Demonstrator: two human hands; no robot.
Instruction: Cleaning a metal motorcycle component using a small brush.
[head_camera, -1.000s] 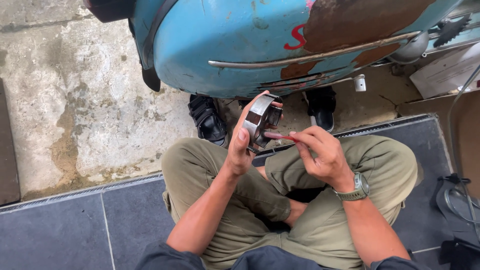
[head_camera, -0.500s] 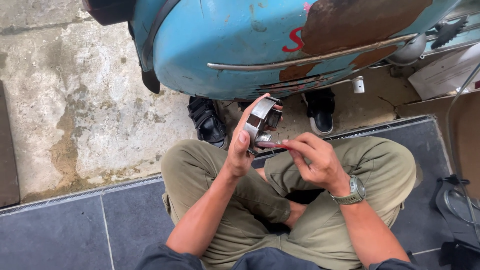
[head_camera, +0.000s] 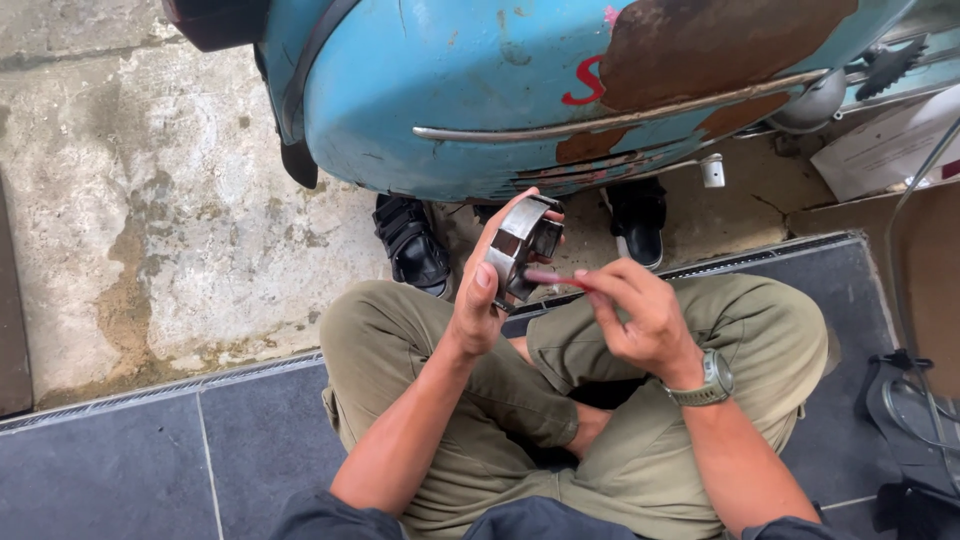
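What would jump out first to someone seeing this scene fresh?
The rusty blue scooter body fills the top of the view, above stained concrete. Just below it, at the centre, the left hand holds up a curved metal part while the right hand brings a thin red-tipped tool to it, over crossed legs in olive trousers.

Seated cross-legged in olive trousers (head_camera: 600, 420) on dark floor tiles (head_camera: 130, 460), the person grips a round metal part (head_camera: 522, 245) in the left hand (head_camera: 482, 300); the right hand (head_camera: 640, 320), wearing a wristwatch (head_camera: 708, 383), pinches a thin red tool (head_camera: 552, 279) against it, below a rusty blue scooter (head_camera: 480, 90)
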